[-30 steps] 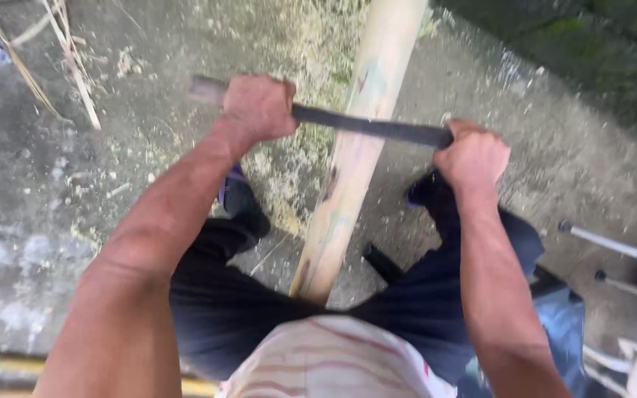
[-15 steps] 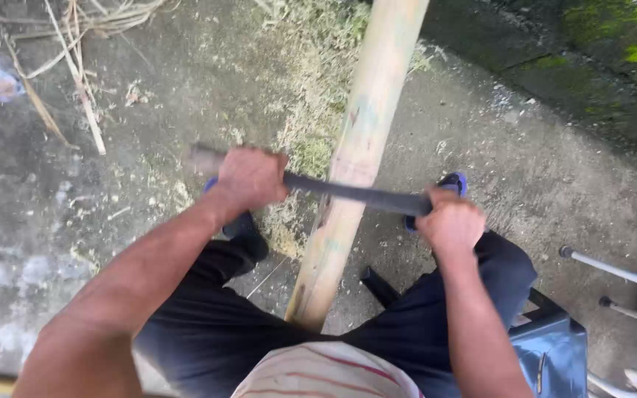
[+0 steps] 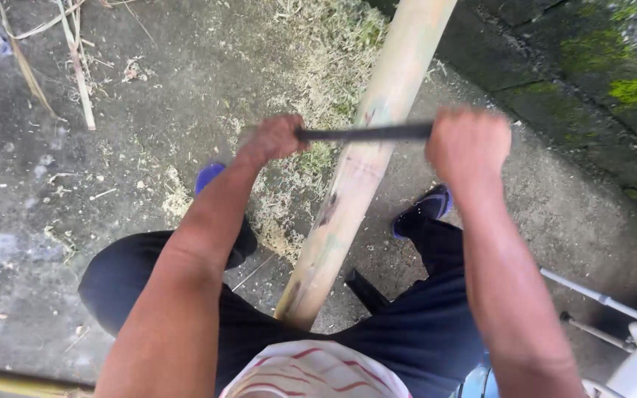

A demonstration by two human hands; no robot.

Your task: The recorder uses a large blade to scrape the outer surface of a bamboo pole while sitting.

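Both fists clenched on dark blade (image 3: 366, 134): left hand (image 3: 270, 140) gripping one end, right hand (image 3: 470, 147) gripping other end. Blade lies crosswise over pale bamboo pole (image 3: 366, 158), touching its upper face. Pole runs slanted from between knees up toward mossy wall (image 3: 591, 81). Shavings (image 3: 318, 44) strewn on concrete floor (image 3: 112, 184) beside pole. Blue-tipped shoes (image 3: 425, 210) either side of pole. White chair frame (image 3: 613, 317) at lower right.

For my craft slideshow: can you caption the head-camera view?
Left hand and right hand grip a dark blade laid across a pale bamboo pole over concrete.
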